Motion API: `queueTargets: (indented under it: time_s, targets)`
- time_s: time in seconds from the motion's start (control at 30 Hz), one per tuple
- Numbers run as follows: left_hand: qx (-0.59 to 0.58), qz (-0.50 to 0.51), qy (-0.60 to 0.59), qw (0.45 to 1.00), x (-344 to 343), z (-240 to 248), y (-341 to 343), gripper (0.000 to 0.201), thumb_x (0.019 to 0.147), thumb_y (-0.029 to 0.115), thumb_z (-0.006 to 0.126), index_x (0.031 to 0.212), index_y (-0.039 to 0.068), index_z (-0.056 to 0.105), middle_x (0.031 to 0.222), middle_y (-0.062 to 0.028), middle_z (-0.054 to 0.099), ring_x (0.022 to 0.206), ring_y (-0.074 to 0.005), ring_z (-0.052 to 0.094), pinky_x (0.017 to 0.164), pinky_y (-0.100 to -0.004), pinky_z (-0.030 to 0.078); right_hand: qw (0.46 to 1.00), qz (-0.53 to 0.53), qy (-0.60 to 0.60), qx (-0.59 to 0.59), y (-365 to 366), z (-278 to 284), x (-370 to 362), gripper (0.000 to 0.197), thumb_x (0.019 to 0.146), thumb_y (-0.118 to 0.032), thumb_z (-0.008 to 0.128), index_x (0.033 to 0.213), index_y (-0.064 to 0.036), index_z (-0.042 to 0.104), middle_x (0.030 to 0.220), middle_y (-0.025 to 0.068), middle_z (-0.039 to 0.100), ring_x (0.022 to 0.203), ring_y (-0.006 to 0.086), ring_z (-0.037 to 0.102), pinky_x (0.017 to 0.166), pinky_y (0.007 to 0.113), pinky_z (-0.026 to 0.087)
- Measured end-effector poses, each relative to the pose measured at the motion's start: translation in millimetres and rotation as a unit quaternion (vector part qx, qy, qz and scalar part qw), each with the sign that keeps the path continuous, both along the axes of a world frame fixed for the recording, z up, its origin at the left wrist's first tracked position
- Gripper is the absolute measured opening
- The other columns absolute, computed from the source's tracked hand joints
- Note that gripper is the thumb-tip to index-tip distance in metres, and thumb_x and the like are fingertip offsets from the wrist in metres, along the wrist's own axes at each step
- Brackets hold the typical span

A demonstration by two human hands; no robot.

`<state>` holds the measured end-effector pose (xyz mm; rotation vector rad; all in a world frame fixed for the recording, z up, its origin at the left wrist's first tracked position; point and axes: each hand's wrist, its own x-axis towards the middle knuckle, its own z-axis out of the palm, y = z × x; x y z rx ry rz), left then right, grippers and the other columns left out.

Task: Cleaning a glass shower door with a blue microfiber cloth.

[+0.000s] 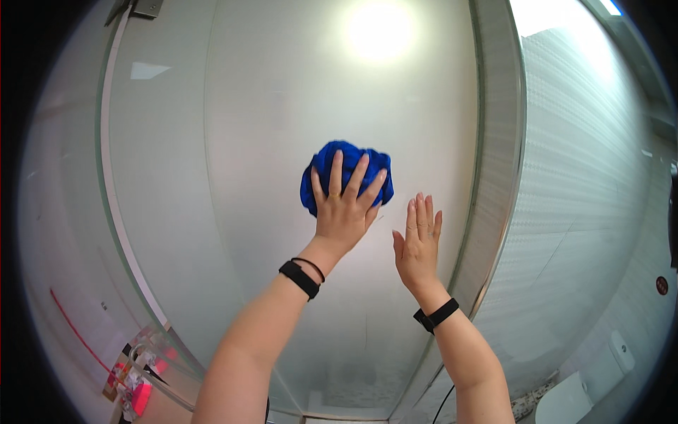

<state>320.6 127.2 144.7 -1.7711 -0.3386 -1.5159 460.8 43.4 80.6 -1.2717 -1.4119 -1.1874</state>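
A bunched blue cloth [381,161] lies against a frosted glass panel [282,106]. Spread across it are the fingers of my left hand [342,212], pressing and holding it to the glass. To the right and slightly lower, my right hand [419,251] is flat with its fingers stretched out and nothing held. Its palm faces the glass; whether it touches the surface I cannot tell. Dark bands circle both wrists.
A metal frame [487,177] runs along the panel's right side, beside a ribbed light wall [572,155]. A white toilet [565,399] stands at lower right. At lower left are a curved metal handle [166,389] and pink items [141,400]. A hinge [147,8] shows at upper left.
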Motion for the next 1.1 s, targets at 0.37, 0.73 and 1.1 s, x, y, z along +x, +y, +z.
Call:
queueTargets:
  time_s: [0.37,0.73,1.1]
  targets:
    - [0.036,-0.007,-0.075,0.997,64.3,114.1,-15.4,0.048,0.083,0.03,0.063,0.129,0.028,0.049,0.145,-0.0045,0.03,0.137,-0.0357,0.015,0.102,-0.0651,0.017,0.998,-0.039,-0.01,-0.042,9.7,-4.3,9.1,0.07,0.089,-0.02,0.056,0.144,0.0006,0.019,0.151,0.0154,0.018,0.141,0.0327,0.016,0.111,0.052,0.013]
    - [0.023,-0.02,-0.014,0.999,70.2,49.5,-20.2,0.052,0.081,0.029,0.064,0.13,0.027,0.048,0.147,-0.0037,0.026,0.138,-0.0354,0.014,0.104,-0.0641,0.015,0.999,-0.021,-0.004,-0.05,13.4,-5.5,10.1,0.069,0.088,-0.019,0.056,0.144,0.0006,0.02,0.151,0.0155,0.018,0.141,0.033,0.015,0.111,0.052,0.013]
    - [0.074,0.0,0.004,0.997,83.0,61.5,-16.4,0.053,0.076,0.032,0.071,0.125,0.028,0.053,0.147,-0.0021,0.025,0.138,-0.0352,0.012,0.1,-0.0676,0.021,0.996,0.063,-0.056,-0.032,-38.4,3.5,23.5,0.048,0.081,-0.001,0.06,0.127,0.0044,0.048,0.136,0.0132,0.044,0.133,0.0314,0.035,0.11,0.048,0.024]
